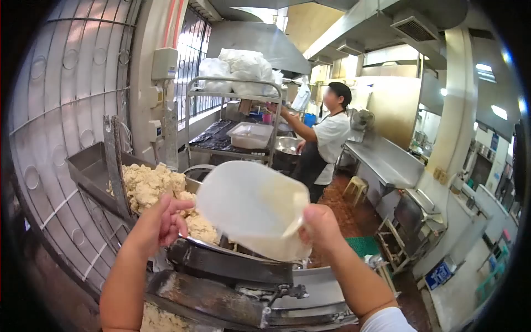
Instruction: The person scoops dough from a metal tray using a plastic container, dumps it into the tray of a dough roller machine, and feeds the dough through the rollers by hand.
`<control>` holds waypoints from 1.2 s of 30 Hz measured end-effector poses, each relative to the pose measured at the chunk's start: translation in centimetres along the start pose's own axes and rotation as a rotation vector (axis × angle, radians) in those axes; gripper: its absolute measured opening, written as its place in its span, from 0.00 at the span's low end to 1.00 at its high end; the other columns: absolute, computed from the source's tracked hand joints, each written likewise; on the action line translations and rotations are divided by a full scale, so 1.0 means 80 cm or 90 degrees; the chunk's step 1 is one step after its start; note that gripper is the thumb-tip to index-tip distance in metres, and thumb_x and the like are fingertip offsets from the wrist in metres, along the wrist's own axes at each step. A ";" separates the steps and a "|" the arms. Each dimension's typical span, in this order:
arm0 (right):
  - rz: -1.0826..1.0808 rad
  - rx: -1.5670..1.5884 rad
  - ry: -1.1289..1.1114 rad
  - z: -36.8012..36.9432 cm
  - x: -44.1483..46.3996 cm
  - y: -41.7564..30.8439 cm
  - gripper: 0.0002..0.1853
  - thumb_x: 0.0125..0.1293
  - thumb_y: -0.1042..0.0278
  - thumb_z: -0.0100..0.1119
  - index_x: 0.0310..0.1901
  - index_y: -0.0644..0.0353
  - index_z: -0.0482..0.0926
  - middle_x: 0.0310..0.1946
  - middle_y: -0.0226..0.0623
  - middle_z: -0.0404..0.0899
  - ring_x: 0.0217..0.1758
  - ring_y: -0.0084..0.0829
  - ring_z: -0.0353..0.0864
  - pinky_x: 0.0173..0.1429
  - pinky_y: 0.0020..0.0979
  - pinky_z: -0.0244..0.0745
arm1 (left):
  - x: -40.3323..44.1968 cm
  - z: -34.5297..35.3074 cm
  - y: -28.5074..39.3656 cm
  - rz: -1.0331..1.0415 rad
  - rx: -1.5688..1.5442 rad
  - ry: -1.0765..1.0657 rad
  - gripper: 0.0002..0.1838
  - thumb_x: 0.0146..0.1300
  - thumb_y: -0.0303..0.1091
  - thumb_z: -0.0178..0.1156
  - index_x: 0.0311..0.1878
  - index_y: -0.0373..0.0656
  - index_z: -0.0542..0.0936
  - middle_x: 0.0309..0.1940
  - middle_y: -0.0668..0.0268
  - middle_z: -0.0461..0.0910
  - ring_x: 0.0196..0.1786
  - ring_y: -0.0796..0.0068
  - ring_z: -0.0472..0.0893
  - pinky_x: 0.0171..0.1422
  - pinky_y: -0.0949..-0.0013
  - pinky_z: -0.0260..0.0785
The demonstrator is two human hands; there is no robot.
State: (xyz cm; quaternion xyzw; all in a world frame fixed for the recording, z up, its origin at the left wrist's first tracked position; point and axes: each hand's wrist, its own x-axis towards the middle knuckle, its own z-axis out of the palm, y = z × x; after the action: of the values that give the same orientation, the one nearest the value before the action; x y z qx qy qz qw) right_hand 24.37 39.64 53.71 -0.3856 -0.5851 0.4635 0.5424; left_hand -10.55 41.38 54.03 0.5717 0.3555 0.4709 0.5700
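Note:
My right hand (pixel 321 226) grips the near right edge of a translucent white plastic container (pixel 243 199). The container is held up and tilted, with some pale residue at its right end. My left hand (pixel 164 221) is to the left of the container, its fingers apart and loosely bent, with nothing seen in them. Just beyond that hand, a lumpy heap of pale dough (pixel 149 185) rests in a metal trough (pixel 91 169). The container hides part of the trough and whatever lies behind it.
A dark, flour-dusted machine (pixel 204 293) stands right below my hands. Behind is a metal rack (pixel 235 95) with white bags (pixel 243 69) and a plastic tub (pixel 250 135). A co-worker (pixel 332 130) in a dark apron stands beside a metal bowl (pixel 287 145). A steel counter (pixel 387 160) runs along the right.

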 end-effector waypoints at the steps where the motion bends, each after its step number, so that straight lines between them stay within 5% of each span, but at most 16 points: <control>1: -0.074 -0.113 -0.079 0.002 -0.010 -0.008 0.19 0.63 0.51 0.64 0.25 0.59 0.77 0.18 0.27 0.71 0.20 0.19 0.69 0.23 0.23 0.63 | -0.012 0.003 -0.005 0.004 0.007 -0.012 0.32 0.69 0.61 0.44 0.52 0.39 0.77 0.20 0.71 0.75 0.14 0.85 0.62 0.17 0.80 0.49; 3: -0.316 -0.242 -0.202 0.012 -0.028 -0.024 0.19 0.58 0.56 0.70 0.23 0.62 0.76 0.17 0.29 0.71 0.20 0.22 0.69 0.25 0.27 0.64 | -0.048 0.022 -0.008 -0.014 0.086 0.076 0.20 0.66 0.47 0.56 0.48 0.38 0.79 0.23 0.73 0.77 0.17 0.86 0.66 0.19 0.82 0.54; 4: -0.311 -0.316 -0.278 0.010 -0.041 -0.044 0.18 0.55 0.56 0.72 0.26 0.64 0.78 0.17 0.32 0.71 0.20 0.26 0.71 0.28 0.30 0.67 | -0.068 0.038 -0.011 -0.016 0.113 0.112 0.19 0.64 0.45 0.58 0.48 0.38 0.79 0.25 0.72 0.78 0.20 0.85 0.70 0.22 0.81 0.59; 7: -0.398 -0.326 -0.294 0.003 -0.071 -0.057 0.17 0.52 0.56 0.74 0.28 0.63 0.80 0.17 0.34 0.71 0.24 0.27 0.74 0.31 0.30 0.69 | -0.122 0.087 -0.029 0.036 0.116 0.234 0.18 0.62 0.41 0.61 0.47 0.37 0.79 0.31 0.69 0.81 0.28 0.82 0.77 0.31 0.77 0.68; 9: -0.538 -0.270 -0.190 -0.011 -0.083 -0.067 0.24 0.50 0.47 0.73 0.31 0.64 0.82 0.19 0.37 0.75 0.30 0.31 0.77 0.35 0.32 0.71 | -0.169 0.106 -0.040 0.060 0.115 0.333 0.18 0.61 0.41 0.61 0.47 0.36 0.79 0.34 0.68 0.82 0.32 0.80 0.79 0.37 0.75 0.72; 11: -0.276 -0.026 -0.181 -0.047 -0.124 -0.080 0.35 0.53 0.32 0.64 0.35 0.66 0.82 0.27 0.40 0.80 0.34 0.35 0.78 0.41 0.34 0.72 | -0.231 0.112 -0.045 0.049 0.127 0.451 0.18 0.61 0.40 0.61 0.48 0.36 0.79 0.37 0.66 0.82 0.35 0.78 0.81 0.43 0.73 0.73; 12: -0.228 0.114 -0.376 -0.088 -0.133 -0.073 0.44 0.57 0.22 0.50 0.39 0.69 0.81 0.34 0.42 0.81 0.34 0.36 0.78 0.43 0.36 0.73 | -0.263 0.120 -0.045 0.056 0.105 0.525 0.19 0.61 0.40 0.61 0.48 0.35 0.79 0.37 0.66 0.82 0.35 0.78 0.81 0.43 0.73 0.73; 17: -0.121 0.520 -0.944 -0.121 -0.144 -0.066 0.37 0.72 0.36 0.35 0.41 0.70 0.77 0.24 0.47 0.77 0.23 0.43 0.77 0.29 0.44 0.70 | -0.447 0.119 -0.095 0.069 0.109 0.824 0.18 0.62 0.41 0.59 0.49 0.37 0.78 0.37 0.67 0.82 0.33 0.78 0.81 0.41 0.75 0.73; 19: -0.037 0.576 -0.995 -0.109 -0.147 -0.073 0.36 0.71 0.35 0.38 0.40 0.68 0.80 0.22 0.43 0.78 0.20 0.38 0.75 0.27 0.39 0.68 | -0.546 0.112 -0.152 -0.045 0.025 0.960 0.15 0.62 0.40 0.57 0.48 0.41 0.77 0.36 0.68 0.80 0.29 0.79 0.79 0.31 0.76 0.71; 21: 0.033 0.612 -1.054 -0.092 -0.148 -0.088 0.36 0.70 0.34 0.42 0.40 0.66 0.83 0.21 0.39 0.78 0.18 0.33 0.74 0.24 0.34 0.66 | -0.640 0.082 -0.263 -0.024 -0.044 1.030 0.13 0.61 0.38 0.57 0.47 0.44 0.77 0.33 0.68 0.79 0.24 0.79 0.76 0.20 0.78 0.63; 23: 0.048 0.598 -1.084 -0.092 -0.149 -0.103 0.36 0.68 0.34 0.45 0.40 0.66 0.85 0.19 0.36 0.77 0.15 0.30 0.72 0.22 0.30 0.63 | -0.690 0.086 -0.357 -0.133 -0.006 1.153 0.12 0.63 0.41 0.57 0.43 0.45 0.77 0.23 0.68 0.77 0.14 0.79 0.70 0.12 0.77 0.55; 25: 0.047 0.557 -1.031 -0.097 -0.161 -0.109 0.37 0.67 0.32 0.45 0.39 0.68 0.84 0.16 0.34 0.75 0.14 0.29 0.70 0.20 0.30 0.59 | -0.686 0.108 -0.414 -0.243 -0.102 1.226 0.10 0.62 0.37 0.54 0.42 0.43 0.76 0.23 0.65 0.78 0.12 0.76 0.67 0.13 0.74 0.55; 27: 0.062 0.512 -0.937 -0.104 -0.178 -0.112 0.40 0.66 0.30 0.46 0.38 0.70 0.84 0.14 0.33 0.72 0.12 0.28 0.67 0.18 0.29 0.55 | -0.677 0.118 -0.479 -0.175 -0.138 1.296 0.10 0.60 0.30 0.52 0.42 0.36 0.76 0.23 0.61 0.78 0.15 0.74 0.72 0.14 0.74 0.56; 31: 0.055 0.525 -1.072 -0.116 -0.177 -0.105 0.41 0.64 0.28 0.46 0.39 0.69 0.84 0.13 0.35 0.72 0.12 0.27 0.67 0.19 0.30 0.55 | -0.660 0.125 -0.543 -0.262 -0.261 1.331 0.10 0.60 0.31 0.50 0.39 0.36 0.75 0.22 0.61 0.78 0.14 0.72 0.69 0.14 0.70 0.53; 36: -0.005 0.528 -0.995 -0.125 -0.201 -0.119 0.42 0.64 0.27 0.46 0.39 0.70 0.84 0.13 0.35 0.72 0.11 0.27 0.66 0.18 0.29 0.54 | -0.614 0.117 -0.558 -0.308 -0.411 1.327 0.11 0.63 0.37 0.49 0.42 0.42 0.75 0.23 0.63 0.79 0.12 0.77 0.63 0.13 0.73 0.51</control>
State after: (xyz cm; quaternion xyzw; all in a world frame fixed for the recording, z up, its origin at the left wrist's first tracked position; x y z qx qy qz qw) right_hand 36.59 22.98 58.20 0.2712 -0.5745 0.7676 0.0849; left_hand -10.83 -3.57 4.32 -0.3618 0.6225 0.6669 0.1921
